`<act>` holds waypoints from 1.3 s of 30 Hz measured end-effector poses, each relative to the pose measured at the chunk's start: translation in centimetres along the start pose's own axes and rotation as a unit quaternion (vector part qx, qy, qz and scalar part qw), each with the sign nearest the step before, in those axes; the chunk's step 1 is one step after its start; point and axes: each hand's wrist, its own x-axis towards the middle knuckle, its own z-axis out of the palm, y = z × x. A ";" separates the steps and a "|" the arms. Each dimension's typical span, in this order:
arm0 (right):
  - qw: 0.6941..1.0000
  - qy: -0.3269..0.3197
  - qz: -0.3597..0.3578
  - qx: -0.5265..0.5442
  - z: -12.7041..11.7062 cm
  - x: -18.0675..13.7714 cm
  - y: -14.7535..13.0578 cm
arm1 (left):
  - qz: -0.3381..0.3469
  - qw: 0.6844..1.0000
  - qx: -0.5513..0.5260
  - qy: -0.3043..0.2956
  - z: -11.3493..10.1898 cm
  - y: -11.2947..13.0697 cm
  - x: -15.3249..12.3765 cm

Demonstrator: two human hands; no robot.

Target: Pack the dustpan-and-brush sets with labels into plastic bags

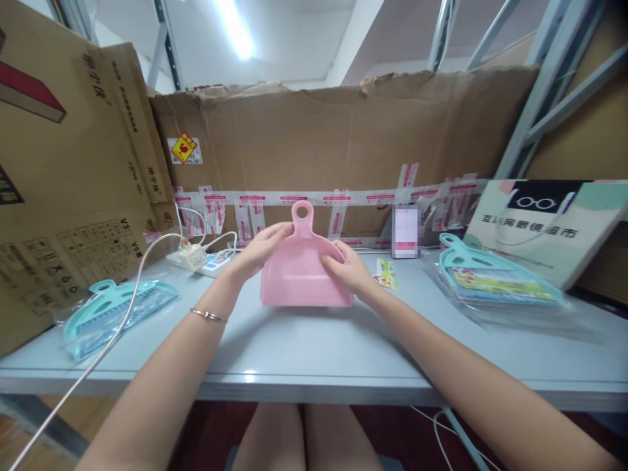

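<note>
Pink dustpan [300, 278]: between the two hands, its wide mouth edge down on the grey surface [304, 347], its round-holed handle pointing up and away from the person.
Left hand [262, 247]: fingers loosely curled over the pan's upper left shoulder beside the handle, thumb toward the person; a light hold, hand half open. A thin bracelet [209, 316] sits on that wrist.
Right hand [346, 265]: fingers spread and bent over the pan's right side wall, pressing it from the right; also half open.
Open room: bare surface lies between the pan and the near edge, under both forearms. Beyond the hands a taped cardboard wall [343, 144] closes the back.
Left of the left hand: a white power strip [199, 258] near the fingers, its white cable [105, 347] running toward the near left edge; farther left, well apart, a teal brush and pan set in a clear bag [115, 314], and a large printed carton [63, 176] at the edge.
Right of the right hand: a small yellow-green label [387, 273] just beside it; farther right, a stack of bagged teal dustpans [493, 281], with a printed box [544, 222] leaning behind them.
</note>
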 end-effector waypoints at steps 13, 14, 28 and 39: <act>0.967 -0.040 -0.046 -0.248 -3.5 0.9 4.5 | -0.025 0.984 0.019 0.174 -2.3 -2.9 -1.6; 0.957 -0.067 -0.052 -0.277 -3.6 0.7 4.8 | -0.024 0.982 0.009 0.188 -2.5 -3.0 -1.6; 0.808 -0.236 -0.060 -0.536 -2.9 0.2 3.5 | -0.002 0.977 -0.036 0.210 -2.6 -2.6 -1.6; 0.918 -0.031 -0.075 -0.389 -7.6 0.1 1.6 | -0.001 0.974 -0.013 0.226 -3.0 -2.7 -1.6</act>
